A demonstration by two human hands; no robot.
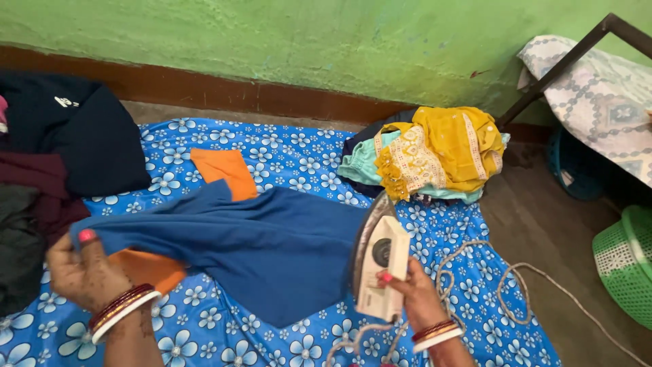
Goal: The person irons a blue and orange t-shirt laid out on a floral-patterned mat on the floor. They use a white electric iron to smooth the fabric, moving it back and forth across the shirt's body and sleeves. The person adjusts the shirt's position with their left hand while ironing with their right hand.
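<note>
Blue garment [272, 245] is lying on the flowered sheet [305, 153]. Left hand [85, 268] is gripping its edge, lifting it; right hand [414, 292] is clasping the iron [377, 261], tilted at the cloth's edge. Ironing is underway; smoothing flat seems needed.

The only label in view is a small white mark [66, 102] printed on the dark garment [75, 136] lying at about ten o'clock, near the left edge by the wall; it is too small to make out further. The white iron [382, 268] at about five o'clock carries faint grey print low on its body. No packages, signs or screens show.
</note>
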